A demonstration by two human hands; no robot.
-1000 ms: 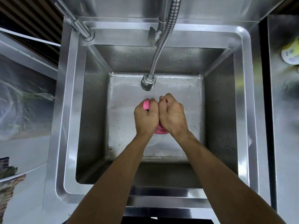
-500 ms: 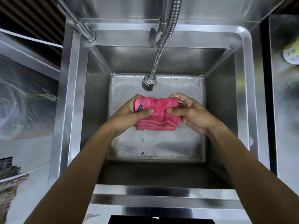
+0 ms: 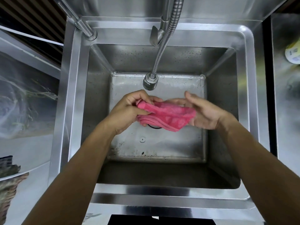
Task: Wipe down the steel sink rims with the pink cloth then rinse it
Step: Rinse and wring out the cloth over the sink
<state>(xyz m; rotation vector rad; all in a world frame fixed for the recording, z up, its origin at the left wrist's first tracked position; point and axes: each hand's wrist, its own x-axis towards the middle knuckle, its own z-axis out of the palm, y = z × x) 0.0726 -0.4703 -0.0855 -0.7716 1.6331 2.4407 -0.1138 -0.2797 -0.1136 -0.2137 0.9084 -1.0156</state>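
A folded pink cloth (image 3: pixel 168 116) hangs over the middle of the deep steel sink (image 3: pixel 78 111), just below the spray head (image 3: pixel 150 82) of the flexible faucet hose. My left hand (image 3: pixel 128 111) pinches the cloth's left end between thumb and fingers. On the right, my right hand (image 3: pixel 203 113) lies palm-up under the cloth's other end, fingers spread and supporting it. No water stream is visible from the spray head. The dark drain (image 3: pixel 154 126) shows partly beneath the cloth.
A faucet lever (image 3: pixel 154 37) and a slanted steel pipe (image 3: pixel 84 28) stand on the back rim. A steel counter on the right carries a white and yellow container (image 3: pixel 293 53). A patterned surface lies to the left of the sink.
My hands went from clenched together around the bunched cloth to apart. The cloth is spread out between them, and my right hand has opened underneath it.
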